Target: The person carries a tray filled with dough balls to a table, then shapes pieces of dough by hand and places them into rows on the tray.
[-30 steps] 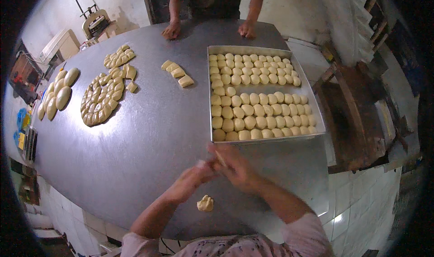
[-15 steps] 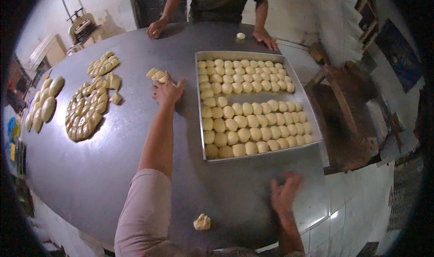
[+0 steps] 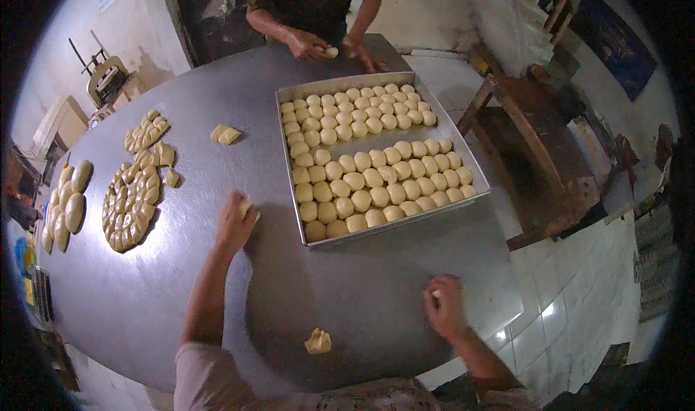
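My left hand (image 3: 233, 224) is closed on a piece of pale dough (image 3: 247, 208), above the table left of the tray. Near the table's right edge, my right hand (image 3: 445, 306) is curled low over the surface, with a small pale bit of dough (image 3: 436, 294) showing at its fingers. A large square metal tray (image 3: 391, 231) holds rows of round dough balls (image 3: 376, 196), with a gap between two groups of rows. One loose dough lump (image 3: 318, 341) lies close to me. Cut dough pieces (image 3: 225, 134) rest beyond my left hand.
Scored dough rounds (image 3: 132, 205) and several smooth oval dough loaves (image 3: 66, 205) lie at the left of the metal table (image 3: 181, 288). Across it, a co-worker's hands (image 3: 318, 47) hold a small dough piece. A wooden stand (image 3: 532, 143) stands right of the table.
My left hand has come back toward me from the cut dough pieces, bringing one along. My right hand stays near the right edge. The co-worker's hands have come together around dough.
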`<state>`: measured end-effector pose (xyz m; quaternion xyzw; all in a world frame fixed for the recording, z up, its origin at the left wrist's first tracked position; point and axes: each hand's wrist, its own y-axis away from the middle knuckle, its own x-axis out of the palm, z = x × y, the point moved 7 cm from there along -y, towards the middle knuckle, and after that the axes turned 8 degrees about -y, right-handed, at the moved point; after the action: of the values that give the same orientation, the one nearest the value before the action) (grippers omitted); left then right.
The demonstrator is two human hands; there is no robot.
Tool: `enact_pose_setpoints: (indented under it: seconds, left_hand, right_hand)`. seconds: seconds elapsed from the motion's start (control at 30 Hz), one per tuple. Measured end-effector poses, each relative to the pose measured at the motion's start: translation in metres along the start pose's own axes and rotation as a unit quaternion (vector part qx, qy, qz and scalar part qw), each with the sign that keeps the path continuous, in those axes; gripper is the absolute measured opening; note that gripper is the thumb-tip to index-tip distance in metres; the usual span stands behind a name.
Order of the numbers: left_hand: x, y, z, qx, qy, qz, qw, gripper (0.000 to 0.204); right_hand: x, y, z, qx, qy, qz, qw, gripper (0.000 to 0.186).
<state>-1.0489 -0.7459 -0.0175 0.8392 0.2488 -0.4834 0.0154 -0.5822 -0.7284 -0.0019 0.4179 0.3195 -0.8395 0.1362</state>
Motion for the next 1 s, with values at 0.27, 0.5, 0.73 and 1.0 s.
enact_pose_setpoints:
  seconds: [0.27,0.5,0.73,1.0]
  left_hand:
    - [-0.021,0.153,-0.04,-0.218,0.458,0.027,0.861,0.039]
    - [-0.011,0.185,-0.058,-0.199,0.524,0.046,0.826,0.019]
    - [-0.015,0.187,-0.074,-0.265,0.536,0.01,0.801,0.022]
    - [-0.033,0.192,-0.032,-0.286,0.574,-0.068,0.764,0.022]
  right_hand:
    - [-0.006,-0.042,-0.036,0.116,0.01,-0.041,0.992,0.014]
    - [-0.031,-0.034,-0.085,0.14,0.042,-0.088,0.985,0.011]
    - [-0.031,-0.004,-0.077,0.134,-0.036,-0.05,0.989,0.011]
    - [-0.047,-0.01,-0.086,0.179,-0.066,0.007,0.982,0.022]
